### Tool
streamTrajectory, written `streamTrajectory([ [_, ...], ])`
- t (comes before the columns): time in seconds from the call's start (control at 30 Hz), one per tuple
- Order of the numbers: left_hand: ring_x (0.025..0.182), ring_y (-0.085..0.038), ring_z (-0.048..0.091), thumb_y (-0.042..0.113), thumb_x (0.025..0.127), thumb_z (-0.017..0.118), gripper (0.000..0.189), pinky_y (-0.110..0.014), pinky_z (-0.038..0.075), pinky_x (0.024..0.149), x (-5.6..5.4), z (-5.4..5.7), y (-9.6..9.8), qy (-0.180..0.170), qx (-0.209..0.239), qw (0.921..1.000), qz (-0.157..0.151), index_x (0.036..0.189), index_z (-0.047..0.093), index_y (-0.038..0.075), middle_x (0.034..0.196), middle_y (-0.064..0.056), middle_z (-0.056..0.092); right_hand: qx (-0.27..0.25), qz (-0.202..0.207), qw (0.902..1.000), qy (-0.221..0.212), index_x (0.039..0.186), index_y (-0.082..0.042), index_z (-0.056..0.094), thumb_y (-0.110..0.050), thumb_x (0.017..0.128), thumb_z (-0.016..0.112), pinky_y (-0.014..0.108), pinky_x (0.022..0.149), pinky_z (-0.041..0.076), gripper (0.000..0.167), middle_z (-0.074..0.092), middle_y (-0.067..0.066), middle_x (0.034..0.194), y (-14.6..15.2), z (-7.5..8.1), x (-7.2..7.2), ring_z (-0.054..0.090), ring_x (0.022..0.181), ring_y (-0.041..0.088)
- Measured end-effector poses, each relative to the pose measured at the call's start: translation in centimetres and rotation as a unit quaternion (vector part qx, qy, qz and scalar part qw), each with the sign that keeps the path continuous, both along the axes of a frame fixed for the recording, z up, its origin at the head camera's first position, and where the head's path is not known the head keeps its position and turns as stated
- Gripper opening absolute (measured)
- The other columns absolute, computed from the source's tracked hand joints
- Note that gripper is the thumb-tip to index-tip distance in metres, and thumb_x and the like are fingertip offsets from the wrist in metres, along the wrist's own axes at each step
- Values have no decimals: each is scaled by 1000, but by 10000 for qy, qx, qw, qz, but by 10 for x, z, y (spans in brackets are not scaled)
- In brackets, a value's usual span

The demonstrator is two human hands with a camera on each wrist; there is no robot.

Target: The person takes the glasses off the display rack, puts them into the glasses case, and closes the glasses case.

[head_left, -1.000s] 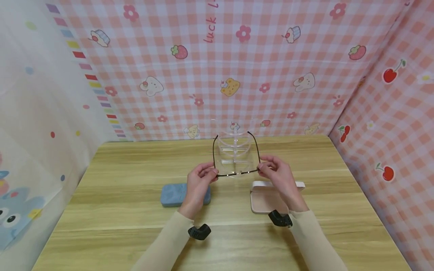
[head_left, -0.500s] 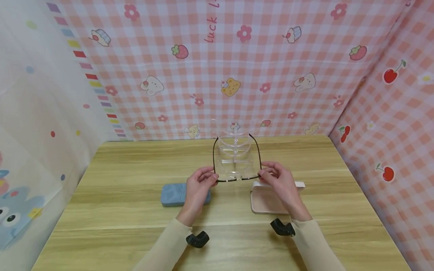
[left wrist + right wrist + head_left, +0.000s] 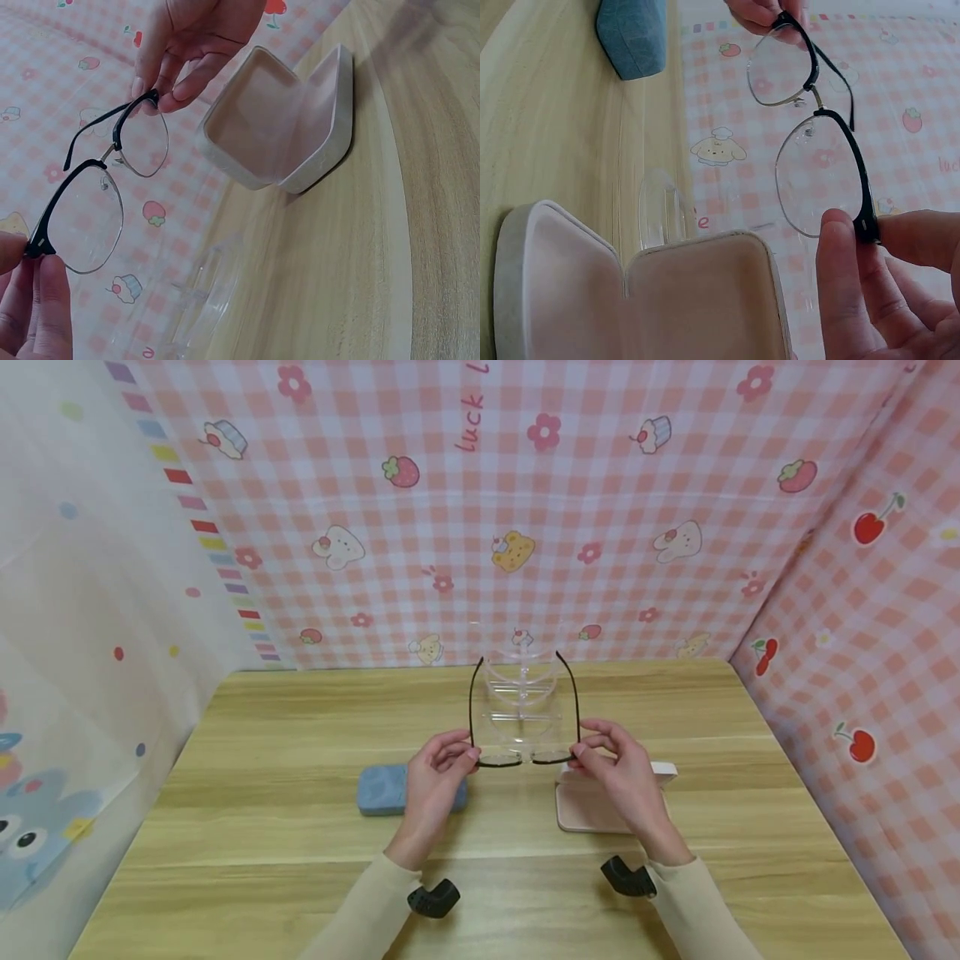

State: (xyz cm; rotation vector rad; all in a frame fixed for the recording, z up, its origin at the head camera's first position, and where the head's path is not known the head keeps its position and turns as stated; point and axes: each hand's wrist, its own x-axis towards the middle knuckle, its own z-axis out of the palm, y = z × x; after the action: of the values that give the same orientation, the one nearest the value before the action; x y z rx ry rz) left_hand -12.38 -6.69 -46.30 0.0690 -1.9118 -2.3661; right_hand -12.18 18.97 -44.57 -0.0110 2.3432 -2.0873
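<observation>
A pair of eyeglasses [image 3: 498,764] with black browline rims and clear lenses is held up between both hands, its temples unfolded and pointing away from me. My left hand [image 3: 435,781] pinches the left front corner near the hinge between thumb and fingers. At the opposite corner, my right hand [image 3: 628,781] grips the frame the same way. Both lenses and the thin metal bridge show in the right wrist view, where the black rim [image 3: 859,169] runs down to the right fingertips. Behind the glasses stands a clear plastic display stand [image 3: 522,697], overlapped by them in the head view.
A blue glasses case [image 3: 381,791] lies shut, partly behind the left hand. Under the right hand sits an open white case [image 3: 588,810] with a pale pink lining. The wooden table [image 3: 285,718] meets a pink checked cloth wall [image 3: 450,510] at the back.
Both hands have drawn the glasses slightly toward me. The front has tilted, so more of the lenses shows in the head view. Both cases and the stand have stayed in place.
</observation>
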Motion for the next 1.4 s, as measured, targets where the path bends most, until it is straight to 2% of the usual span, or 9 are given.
streamTrajectory([
  [0.1,82,-11,70,-7,92,71,30,-26,61,79,3,1,-3,98,-45,9999,32,121,64,-11,96,-9,72,93,20,9998,148,142,0,51,-5,100,67,39,85,62,45,67,24,112,-2,0,2,76,90,31],
  [0.23,85,-12,70,-6,92,72,30,-27,61,81,6,2,-6,134,-178,9997,60,121,66,-8,100,-12,73,-1,17,9995,330,141,1,49,-1,100,66,42,85,62,44,67,26,111,-7,0,4,76,88,27],
  [0.37,88,-14,70,-5,92,73,29,-27,61,83,9,3,-10,202,-344,9992,60,120,66,-6,104,-16,72,-112,8,9983,575,139,4,47,4,99,64,37,83,63,43,66,28,108,-10,-1,6,74,83,16],
  [0.6,91,-15,69,-3,93,73,27,-29,61,85,13,4,-14,467,-616,9970,102,119,67,-4,106,-17,72,-119,-112,9943,1050,133,8,49,8,97,65,36,78,64,39,65,28,105,-16,-3,8,73,81,16],
  [0.8,94,-17,70,-4,94,72,26,-28,61,86,15,4,-16,527,-594,9966,218,119,67,-6,105,-16,72,-231,-109,9898,1401,130,9,51,11,96,65,35,78,64,36,64,31,107,-21,-5,8,72,84,13],
  [1.2,90,-6,68,-11,92,70,24,-24,60,84,17,6,-19,838,-626,9936,427,115,67,-8,104,-23,71,-147,-151,9850,1711,125,9,58,9,97,65,29,80,63,29,65,28,105,-29,-4,12,72,87,12],
  [1.4,92,-8,69,-14,92,67,25,-24,60,84,16,6,-20,867,-662,9932,408,116,67,-8,104,-21,72,112,-184,9833,1810,117,6,65,5,97,67,25,79,62,19,69,24,104,-30,-3,12,72,89,10],
])
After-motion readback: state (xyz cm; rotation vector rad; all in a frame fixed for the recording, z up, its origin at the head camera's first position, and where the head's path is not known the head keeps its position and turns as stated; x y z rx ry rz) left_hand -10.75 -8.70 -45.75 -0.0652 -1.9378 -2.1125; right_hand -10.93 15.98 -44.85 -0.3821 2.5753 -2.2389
